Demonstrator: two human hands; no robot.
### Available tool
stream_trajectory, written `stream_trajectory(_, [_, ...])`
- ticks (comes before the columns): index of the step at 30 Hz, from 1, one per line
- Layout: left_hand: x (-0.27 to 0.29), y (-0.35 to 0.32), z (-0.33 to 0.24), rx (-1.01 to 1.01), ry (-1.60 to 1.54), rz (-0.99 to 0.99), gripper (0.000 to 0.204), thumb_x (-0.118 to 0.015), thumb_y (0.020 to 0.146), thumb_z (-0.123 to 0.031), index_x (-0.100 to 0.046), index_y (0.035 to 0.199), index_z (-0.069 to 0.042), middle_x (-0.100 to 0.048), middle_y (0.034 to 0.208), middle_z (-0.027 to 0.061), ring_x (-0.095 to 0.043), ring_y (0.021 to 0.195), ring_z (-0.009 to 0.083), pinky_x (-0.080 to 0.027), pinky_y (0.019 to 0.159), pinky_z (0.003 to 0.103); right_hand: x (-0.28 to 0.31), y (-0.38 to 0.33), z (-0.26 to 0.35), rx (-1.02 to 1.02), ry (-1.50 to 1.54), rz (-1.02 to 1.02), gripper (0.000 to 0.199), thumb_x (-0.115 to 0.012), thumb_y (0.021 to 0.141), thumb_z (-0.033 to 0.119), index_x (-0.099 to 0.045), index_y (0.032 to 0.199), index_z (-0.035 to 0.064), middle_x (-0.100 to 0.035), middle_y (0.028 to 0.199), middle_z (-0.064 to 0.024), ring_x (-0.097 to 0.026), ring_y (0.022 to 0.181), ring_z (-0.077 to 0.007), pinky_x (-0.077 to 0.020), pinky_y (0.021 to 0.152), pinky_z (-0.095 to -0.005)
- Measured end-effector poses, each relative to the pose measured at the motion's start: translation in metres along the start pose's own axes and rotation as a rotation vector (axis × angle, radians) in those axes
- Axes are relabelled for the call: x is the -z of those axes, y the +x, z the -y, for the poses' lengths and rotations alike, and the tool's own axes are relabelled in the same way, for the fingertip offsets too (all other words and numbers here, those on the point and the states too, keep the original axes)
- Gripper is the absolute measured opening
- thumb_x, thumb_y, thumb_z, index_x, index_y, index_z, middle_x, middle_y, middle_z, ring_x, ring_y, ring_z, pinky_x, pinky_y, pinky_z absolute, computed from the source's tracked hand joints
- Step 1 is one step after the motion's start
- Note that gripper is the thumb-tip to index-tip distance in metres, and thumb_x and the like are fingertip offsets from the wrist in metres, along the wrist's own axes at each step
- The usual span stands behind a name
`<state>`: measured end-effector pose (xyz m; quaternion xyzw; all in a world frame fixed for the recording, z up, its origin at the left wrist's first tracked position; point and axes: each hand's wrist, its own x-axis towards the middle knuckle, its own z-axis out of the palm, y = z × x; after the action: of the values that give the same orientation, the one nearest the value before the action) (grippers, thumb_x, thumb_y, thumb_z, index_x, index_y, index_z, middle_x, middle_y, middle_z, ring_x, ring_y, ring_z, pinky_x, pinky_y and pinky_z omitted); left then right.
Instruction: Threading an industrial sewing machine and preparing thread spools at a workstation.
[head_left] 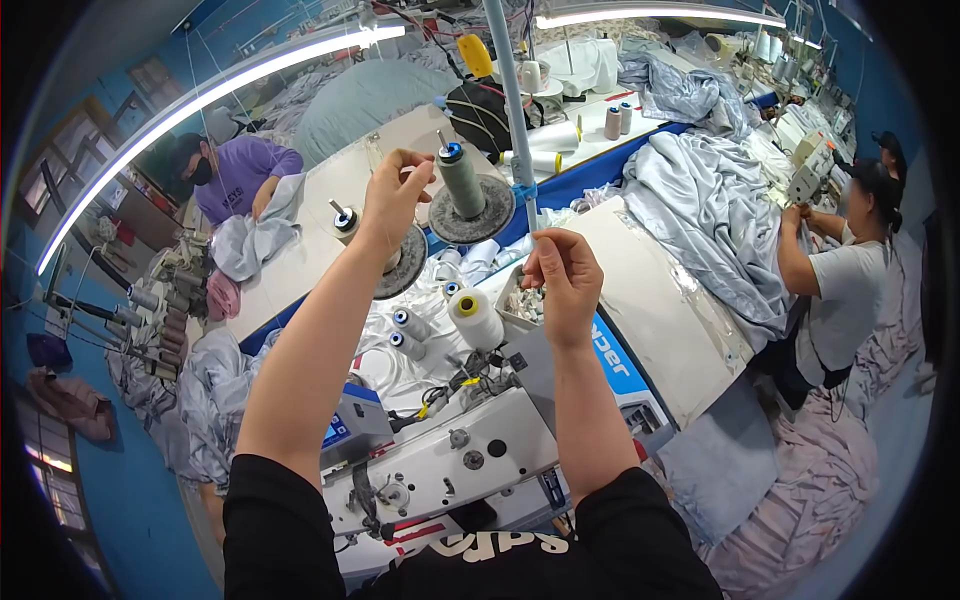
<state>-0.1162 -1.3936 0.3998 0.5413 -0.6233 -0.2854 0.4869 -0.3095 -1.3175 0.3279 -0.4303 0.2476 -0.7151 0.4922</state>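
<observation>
My left hand [393, 195] is raised above the sewing machine [440, 465], fingers pinched together beside a grey thread cone [461, 180] that stands on a round grey stand. My right hand [562, 282] is held lower and to the right, fingertips pinched on a fine thread that I can barely see, close to a vertical metal pole [513, 110]. A cream thread cone [476, 317] and a small tray of bits [520, 305] lie just under the right hand. A second round stand with an empty spindle [345, 218] sits behind my left wrist.
Several white spools with blue cores [410, 322] lie on white cloth behind the machine. Grey-blue fabric [705, 215] is piled on the table at the right, where a seated person [845, 290] sews. Another person in purple [240, 175] works at far left.
</observation>
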Motion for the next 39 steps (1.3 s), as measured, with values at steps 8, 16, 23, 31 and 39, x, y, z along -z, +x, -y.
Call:
stream_trajectory(8, [-0.004,-0.043,0.004,0.314,-0.495,0.139,0.016,-0.054,0.089,-0.010,-0.051,0.101,0.000,-0.059,0.092,0.0079,-0.058,0.074,0.0098,-0.052,0.069,0.022,0.000,-0.002,0.003,0.007,0.009,-0.005,0.015,-0.054,0.091,0.015,-0.057,0.096,0.0011,-0.054,0.066,-0.0020,-0.048,0.053,-0.0068,-0.0396,0.051,-0.0188])
stream_trajectory(16, [-0.004,-0.091,-0.026,0.250,-0.190,0.326,0.014,-0.053,0.090,-0.013,-0.060,0.096,-0.002,-0.061,0.088,0.0014,-0.055,0.074,0.0053,-0.044,0.060,0.016,-0.011,-0.012,-0.003,-0.131,0.062,0.068,0.013,-0.053,0.091,0.013,-0.057,0.097,0.0025,-0.054,0.066,-0.0020,-0.048,0.053,-0.0057,-0.0402,0.050,-0.0174])
stream_trajectory(23, [0.005,-0.107,-0.031,0.146,-0.212,0.276,0.012,-0.054,0.090,-0.015,-0.058,0.094,-0.004,-0.064,0.103,0.0061,-0.048,0.068,0.0038,-0.039,0.053,0.016,-0.031,-0.031,-0.011,-0.280,0.035,0.204,0.013,-0.053,0.091,0.014,-0.057,0.094,0.0026,-0.056,0.068,-0.0019,-0.051,0.055,-0.0055,-0.0416,0.050,-0.0178])
stream_trajectory(31, [0.015,-0.101,-0.021,0.084,-0.338,0.121,0.014,-0.058,0.088,-0.013,-0.060,0.094,-0.001,-0.061,0.081,0.0019,-0.056,0.073,0.0051,-0.051,0.066,0.021,-0.052,-0.016,-0.007,-0.269,-0.124,0.364,0.013,-0.053,0.091,0.015,-0.058,0.093,0.0025,-0.058,0.071,-0.0012,-0.053,0.060,-0.0057,-0.0416,0.051,-0.0182])
stream_trajectory(39, [0.060,-0.113,-0.056,-0.205,0.165,-0.073,0.019,-0.057,0.080,0.003,-0.053,0.098,0.001,-0.062,0.073,0.0112,-0.060,0.065,0.0156,-0.046,0.061,0.025,-0.105,0.007,0.090,0.662,-0.568,0.660,0.020,-0.050,0.085,-0.006,-0.059,0.101,0.0009,-0.062,0.091,-0.0100,-0.055,0.061,-0.0097,-0.0449,0.053,-0.0214])
